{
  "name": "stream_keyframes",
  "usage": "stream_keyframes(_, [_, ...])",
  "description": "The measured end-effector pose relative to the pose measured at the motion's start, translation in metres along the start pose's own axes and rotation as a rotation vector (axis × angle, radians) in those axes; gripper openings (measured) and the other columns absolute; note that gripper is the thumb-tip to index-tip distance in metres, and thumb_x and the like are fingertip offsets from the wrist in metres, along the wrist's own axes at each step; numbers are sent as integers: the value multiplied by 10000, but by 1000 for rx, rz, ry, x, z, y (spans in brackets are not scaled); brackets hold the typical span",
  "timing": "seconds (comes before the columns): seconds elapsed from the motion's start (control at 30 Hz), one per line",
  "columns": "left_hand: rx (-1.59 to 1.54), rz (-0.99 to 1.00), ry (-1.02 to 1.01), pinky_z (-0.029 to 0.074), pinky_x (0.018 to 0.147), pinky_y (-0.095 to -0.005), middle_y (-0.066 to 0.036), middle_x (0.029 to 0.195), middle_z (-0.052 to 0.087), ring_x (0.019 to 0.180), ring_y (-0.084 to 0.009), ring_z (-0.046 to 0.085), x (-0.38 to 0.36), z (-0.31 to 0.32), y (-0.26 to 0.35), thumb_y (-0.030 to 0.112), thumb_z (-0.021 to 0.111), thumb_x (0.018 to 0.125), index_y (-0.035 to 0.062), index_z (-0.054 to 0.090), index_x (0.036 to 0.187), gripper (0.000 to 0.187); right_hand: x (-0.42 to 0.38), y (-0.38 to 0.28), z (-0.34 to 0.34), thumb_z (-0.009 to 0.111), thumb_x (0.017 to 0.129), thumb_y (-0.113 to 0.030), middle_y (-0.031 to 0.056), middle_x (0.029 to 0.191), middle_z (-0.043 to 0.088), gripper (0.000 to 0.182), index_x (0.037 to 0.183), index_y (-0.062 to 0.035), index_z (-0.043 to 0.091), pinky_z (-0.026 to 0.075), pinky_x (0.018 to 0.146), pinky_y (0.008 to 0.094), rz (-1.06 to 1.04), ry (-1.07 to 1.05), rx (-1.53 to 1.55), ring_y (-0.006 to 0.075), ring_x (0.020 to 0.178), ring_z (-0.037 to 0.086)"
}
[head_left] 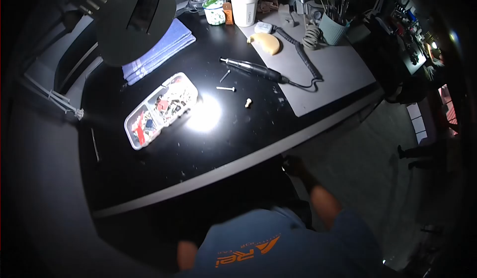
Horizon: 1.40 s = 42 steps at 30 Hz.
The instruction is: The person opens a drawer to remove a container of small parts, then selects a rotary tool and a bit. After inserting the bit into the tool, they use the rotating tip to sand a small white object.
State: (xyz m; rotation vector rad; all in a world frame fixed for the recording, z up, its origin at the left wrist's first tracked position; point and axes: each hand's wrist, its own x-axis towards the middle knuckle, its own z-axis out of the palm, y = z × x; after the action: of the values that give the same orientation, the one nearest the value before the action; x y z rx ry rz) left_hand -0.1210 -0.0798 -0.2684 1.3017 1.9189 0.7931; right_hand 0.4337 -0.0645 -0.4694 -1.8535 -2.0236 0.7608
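Note:
My right hand [293,167] hangs low beside my lap, just below the front edge of the black table [238,129]. It is in shadow, with a small bright spot at its fingers, and I cannot make out whether it holds anything. Only a bit of my left arm [186,255] shows at the bottom; the left hand is out of sight. On the table lies a black rotary handpiece [256,70] with a silver tip. Near it are two thin metal pins [226,88] and a small beige piece [248,102]. A white two-part tray [135,142] holds many small mixed bits.
A lamp shade [134,27] overhangs folded blue cloths [161,49]. On the grey mat [328,89] are a yellowish curved pad [266,43], a coiled cord [303,54] and a teal tool cup [333,30]. A lidded white cup [243,10] stands at the back.

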Motion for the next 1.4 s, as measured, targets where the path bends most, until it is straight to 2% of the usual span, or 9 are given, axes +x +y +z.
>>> stream_keyframes(0.13, [-7,3,6,465,1109,-404,-161,1323,693,1258,-284,634,-8,-3,-13,344,645,1045,68,670,1368,425,18,-77,-130,638,874,-311,187,1037,759,298,1004,-80,773,572,867,491,-365,-356,-422,392,957,723])
stream_keyframes(0.2, [-1,14,5,462,1115,-404,-162,1327,691,1265,-284,631,-8,-3,-19,344,646,1045,68,670,1368,425,13,-106,-183,619,881,-300,223,957,746,281,956,-70,761,571,773,474,-509,-347,-50,382,865,729])
stream_keyframes(0.23, [-3,16,5,460,1117,-404,-162,1330,691,1268,-284,630,-7,-2,-21,345,647,1045,69,670,1368,425,9,-126,-216,624,902,-247,182,892,764,262,998,-45,761,582,739,406,-128,-562,-28,306,809,748])
stream_keyframes(0.3, [-5,29,1,457,1123,-404,-163,1334,689,1275,-284,627,-3,0,-27,345,648,1045,69,670,1368,426,6,-230,-303,627,983,-127,71,841,770,198,1035,21,749,577,722,301,-176,-614,469,136,782,734])
stream_keyframes(0.43, [-26,52,4,451,1134,-403,-164,1343,686,1289,-283,621,9,9,-38,345,649,1044,70,670,1368,426,16,-278,-370,682,983,-197,1,710,667,194,990,-17,756,530,641,242,-151,-362,602,71,662,660])
stream_keyframes(0.7, [-71,-5,-86,383,1202,-403,-177,1413,647,1378,-292,556,9,18,-2,377,647,1046,69,674,1365,444,161,-275,-367,766,886,-150,122,942,733,166,1010,-41,749,562,840,353,-503,686,-54,227,889,723])
stream_keyframes(1.13, [-332,-223,62,485,1113,-390,-123,1330,702,1258,-248,639,-8,-23,-87,334,703,1019,58,703,1326,413,225,-268,-326,837,798,-200,230,1200,694,333,1043,1,731,560,944,441,-405,499,-48,369,1086,690])
stream_keyframes(1.3, [-241,20,-264,556,991,-402,-167,1189,764,1150,-249,713,-57,-57,35,207,626,1030,-23,730,1227,321,207,-290,-324,824,848,-275,232,1016,755,454,1163,39,736,587,846,443,-187,256,81,345,951,745])
stream_keyframes(1.4, [-412,121,-642,560,799,-346,-131,911,738,844,-223,698,-57,-80,119,109,707,970,-38,737,1029,162,225,-265,-293,786,874,-286,268,1028,718,424,1156,22,715,556,913,487,-302,546,-115,402,1011,705])
